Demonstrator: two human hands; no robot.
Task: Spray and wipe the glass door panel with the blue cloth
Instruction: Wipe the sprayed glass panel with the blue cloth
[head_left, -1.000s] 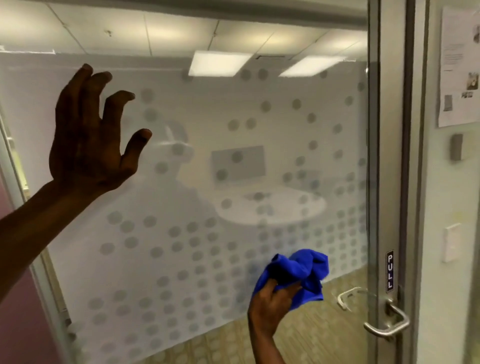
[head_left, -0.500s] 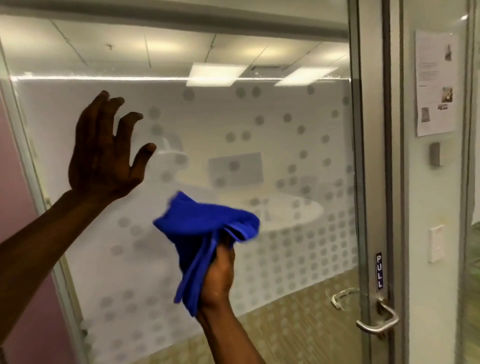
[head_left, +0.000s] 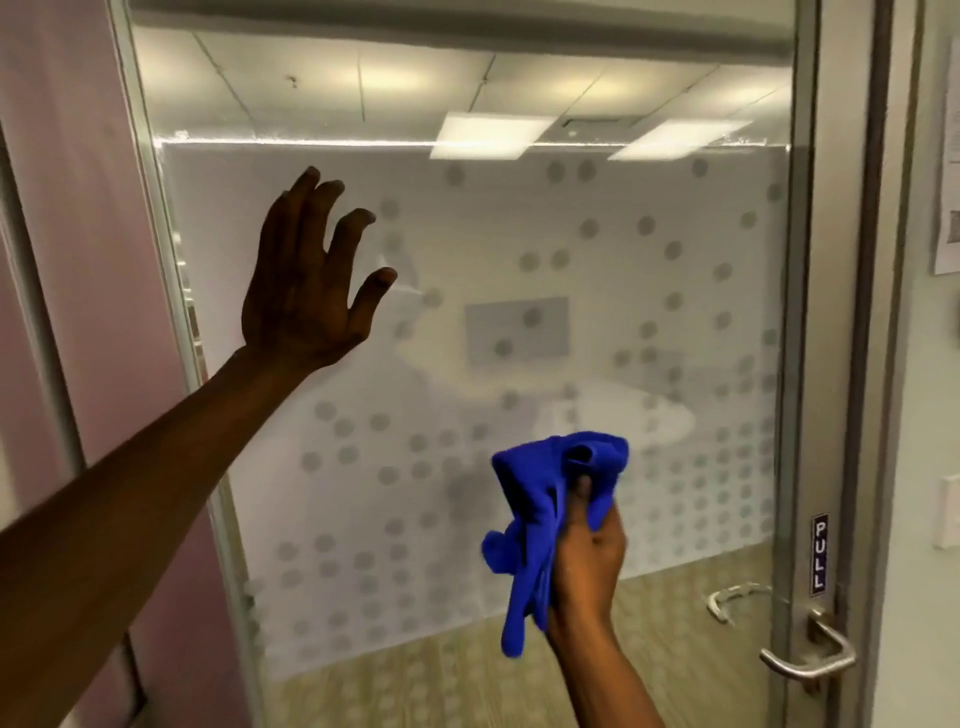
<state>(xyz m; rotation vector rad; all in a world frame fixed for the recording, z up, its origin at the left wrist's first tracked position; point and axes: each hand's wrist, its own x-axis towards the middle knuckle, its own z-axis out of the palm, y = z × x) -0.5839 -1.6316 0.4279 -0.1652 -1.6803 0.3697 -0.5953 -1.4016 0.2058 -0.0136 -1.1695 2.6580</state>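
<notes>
The glass door panel (head_left: 649, 249) fills the view, with a frosted band covered in grey dots. My left hand (head_left: 306, 291) is raised at the panel's upper left, fingers spread, holding nothing; whether it touches the glass I cannot tell. My right hand (head_left: 587, 561) is lower, at the middle of the panel, gripping the bunched blue cloth (head_left: 540, 499). Part of the cloth hangs down to the left of that hand. No spray bottle is in view.
A metal door frame (head_left: 802, 364) with a "PULL" label (head_left: 819, 553) and a lever handle (head_left: 810, 657) stands at the right. A pink wall (head_left: 67, 208) borders the panel on the left. A paper notice (head_left: 948, 156) hangs on the right wall.
My right hand carried the blue cloth from the lower right up toward the middle left, then back to the right and down. The view has shifted, so the door frame sits further left.
</notes>
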